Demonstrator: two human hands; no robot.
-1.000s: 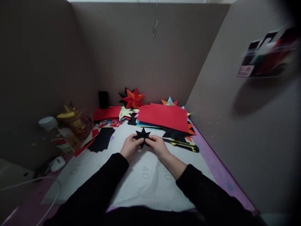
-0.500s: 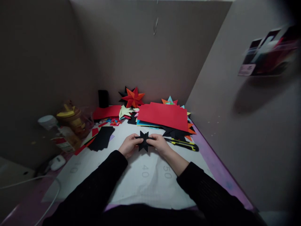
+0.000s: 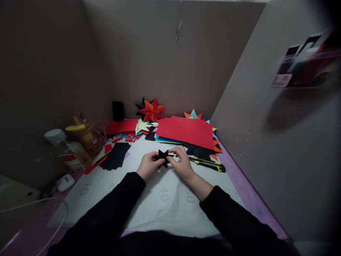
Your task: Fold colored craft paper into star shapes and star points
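Observation:
A small black paper star point(image 3: 163, 156) with several points is held up between my two hands, above the pale sheet point(image 3: 160, 213). My left hand point(image 3: 149, 164) is closed on its left side, the thumb lying on the front face. On the other side, my right hand point(image 3: 182, 163) pinches the star's right part between thumb and fingers. Just right of that hand lies a black and yellow utility knife point(image 3: 209, 164). A stack of black paper pieces point(image 3: 115, 156) lies to the left.
Red paper sheets point(image 3: 186, 131) are piled at the back, near a red and orange paper star point(image 3: 153, 111) against the wall. At the left stand a brown cup with a yellow lid point(image 3: 81, 131) and a white-capped bottle point(image 3: 55, 137). A white cable point(image 3: 65, 213) crosses the left corner.
My right hand's fingers have lifted and shifted their pinch at the star's right side. The star has tilted somewhat. My left hand's grip is slightly different, with its thumb further across the front.

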